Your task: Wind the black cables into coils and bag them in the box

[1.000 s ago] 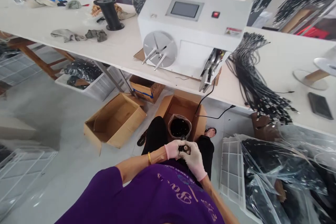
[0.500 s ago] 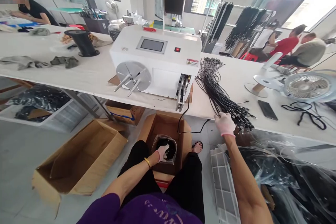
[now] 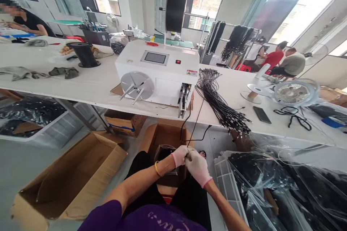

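My left hand (image 3: 179, 155) and my right hand (image 3: 197, 168), both in pale pink gloves, meet over my lap. Together they grip the end of a thin black cable (image 3: 197, 119) that runs taut up to the pile of black cables (image 3: 219, 103) on the white table (image 3: 92, 85). Just behind my hands a clear bag of small black parts (image 3: 162, 150) sits in an open cardboard box (image 3: 162, 133). The white winding machine (image 3: 158, 74) with its metal disc stands on the table ahead.
An open cardboard box (image 3: 73, 177) lies on the floor at left. A white crate with bagged black cables (image 3: 273, 191) is at right. On the table are a black spool (image 3: 85, 54), rags, a phone (image 3: 261, 114) and a fan (image 3: 294, 94). People sit far left and far right.
My right hand left the cable pile on the table and came down with one cable. My left hand rose out of the bag to meet it.
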### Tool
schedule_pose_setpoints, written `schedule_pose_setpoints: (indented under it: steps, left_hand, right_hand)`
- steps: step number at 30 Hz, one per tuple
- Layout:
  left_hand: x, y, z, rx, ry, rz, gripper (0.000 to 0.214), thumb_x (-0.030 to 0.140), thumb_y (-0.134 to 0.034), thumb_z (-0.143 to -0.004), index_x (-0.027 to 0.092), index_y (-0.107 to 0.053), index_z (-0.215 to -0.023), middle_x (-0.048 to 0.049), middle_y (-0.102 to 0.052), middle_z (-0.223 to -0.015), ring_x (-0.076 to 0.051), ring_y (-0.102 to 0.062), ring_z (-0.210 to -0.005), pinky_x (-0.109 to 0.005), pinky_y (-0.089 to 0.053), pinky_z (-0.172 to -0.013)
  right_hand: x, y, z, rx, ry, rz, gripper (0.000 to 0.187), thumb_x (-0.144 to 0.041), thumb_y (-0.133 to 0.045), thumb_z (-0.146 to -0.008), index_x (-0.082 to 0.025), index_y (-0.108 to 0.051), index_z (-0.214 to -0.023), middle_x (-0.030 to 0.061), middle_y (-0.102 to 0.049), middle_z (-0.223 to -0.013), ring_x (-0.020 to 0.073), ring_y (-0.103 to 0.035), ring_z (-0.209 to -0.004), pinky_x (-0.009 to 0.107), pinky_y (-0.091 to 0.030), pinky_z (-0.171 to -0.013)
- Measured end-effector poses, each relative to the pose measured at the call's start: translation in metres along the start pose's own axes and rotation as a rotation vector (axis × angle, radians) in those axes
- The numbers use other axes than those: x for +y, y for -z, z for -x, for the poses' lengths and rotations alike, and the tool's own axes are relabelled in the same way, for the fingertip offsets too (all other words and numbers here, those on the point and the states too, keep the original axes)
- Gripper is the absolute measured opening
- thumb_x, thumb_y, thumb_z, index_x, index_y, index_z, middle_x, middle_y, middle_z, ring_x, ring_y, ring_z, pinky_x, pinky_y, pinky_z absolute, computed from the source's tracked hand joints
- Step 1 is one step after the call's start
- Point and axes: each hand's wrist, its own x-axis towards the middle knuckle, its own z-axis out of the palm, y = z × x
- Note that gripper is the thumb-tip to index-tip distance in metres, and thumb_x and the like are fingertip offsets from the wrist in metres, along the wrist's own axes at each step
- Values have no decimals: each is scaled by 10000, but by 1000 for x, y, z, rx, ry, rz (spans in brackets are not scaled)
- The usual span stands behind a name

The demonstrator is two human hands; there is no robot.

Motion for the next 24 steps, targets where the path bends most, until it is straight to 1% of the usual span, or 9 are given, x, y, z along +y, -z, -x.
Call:
schedule_pose_setpoints:
  steps: [2, 5, 9, 12, 14, 16, 18, 22, 24]
  left_hand:
    - [-9, -8, 26, -15, 6, -53, 224, 245, -719, -676, 147, -549, -567, 26, -470, -486, -78, -392, -450, -224, -302, -464]
    - [-19, -24, 78, -63, 19, -128, 256, 297, -679, -732, 167, -571, -540, 50, -365, -395, -66, -294, -354, -239, -168, -389]
    - [14, -38, 166, -244, -73, -247, 292, 400, -623, -815, 121, -684, -759, 45, -404, -426, -43, -298, -369, -200, -182, -388]
    - [66, -20, 221, -114, -372, -98, 353, 491, -687, -740, 139, -662, -740, 56, -398, -399, -45, -307, -332, -191, -232, -369]
    - [94, 3, 237, 200, -664, 29, 296, 470, -668, -770, 178, -659, -818, 18, -540, -518, -92, -484, -448, -220, -396, -471]
    - [104, 24, 237, 404, -803, 52, 263, 412, -681, -775, 191, -664, -917, -25, -665, -748, -131, -609, -659, -260, -494, -649]
    - [95, 34, 227, 413, -710, -67, 318, 406, -710, -750, 167, -675, -957, -64, -694, -897, -167, -640, -825, -287, -505, -773]
    - [56, 29, 229, -23, -310, -282, 448, 551, -677, -729, 126, -701, -869, -79, -671, -687, -234, -659, -784, -333, -515, -729]
    - [55, 29, 243, -80, -336, -196, 513, 620, -639, -723, 134, -702, -875, -72, -647, -613, -269, -669, -772, -373, -518, -720]
  right_hand:
    - [-9, 10, 17, -76, 144, -50, 165, -225, -567, -813, -204, -693, -709, 34, -686, -730, 161, -625, -654, 254, -438, -597]
    - [-16, 49, 6, -74, 480, -128, 170, -226, -545, -858, -233, -712, -889, 34, -696, -949, 176, -622, -902, 308, -451, -824]
    - [-18, 79, -31, -40, 704, -191, 263, -266, -446, -937, -242, -708, -927, 27, -701, -931, 166, -608, -930, 409, -329, -1019]
    - [-34, 66, -29, 0, 662, -149, 341, -294, -383, -965, -225, -705, -876, 38, -693, -835, 167, -598, -840, 365, -393, -903]
    - [-58, 53, -11, -79, 716, -51, 334, -310, -403, -962, -221, -693, -822, 33, -680, -774, 157, -585, -761, 300, -410, -760]
    - [-89, 47, 8, -177, 827, 49, 310, -331, -447, -949, -218, -674, -771, 17, -658, -712, 137, -558, -661, 270, -377, -653]
    - [-119, 51, 15, -180, 911, 91, 295, -338, -468, -942, -216, -672, -768, 13, -655, -711, 128, -547, -635, 270, -355, -631]
    - [-142, 61, -11, -165, 970, -139, 233, -361, -533, -916, -230, -706, -831, 6, -676, -781, 126, -581, -730, 249, -390, -717]
    - [-135, 52, -23, -185, 918, -219, 227, -341, -532, -917, -214, -715, -872, 21, -681, -821, 130, -588, -765, 245, -406, -740]
